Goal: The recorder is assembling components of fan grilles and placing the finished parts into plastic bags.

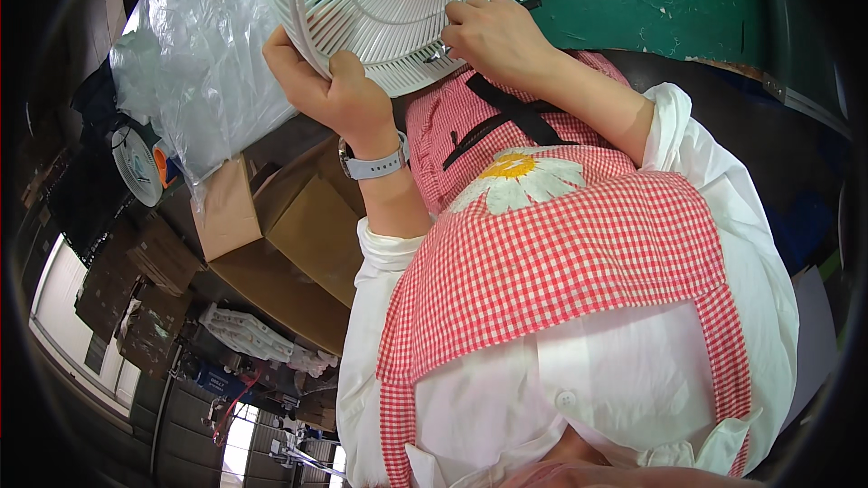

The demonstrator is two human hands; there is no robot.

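A white round plastic fan grille (372, 29) with thin radiating ribs and a round hub opening is tilted up at the top of the view. My left hand (336, 95) grips its rim on the left, thumb on the near side. Close to the grille's lower right edge, my right hand (495, 43) is closed round a slim tool (438, 57). A metal tip shows below the fingers and a dark end sticks out beyond them; the rest is hidden in the hand, so its exact kind is unclear.
A green worktop (660, 4) with scuffs lies at the upper right. Clear plastic sheeting (203, 54) hangs at the left, above an open cardboard box (303, 244). Another white fan grille (137, 167) stands farther left. My red checked apron (551, 262) fills the lower middle.
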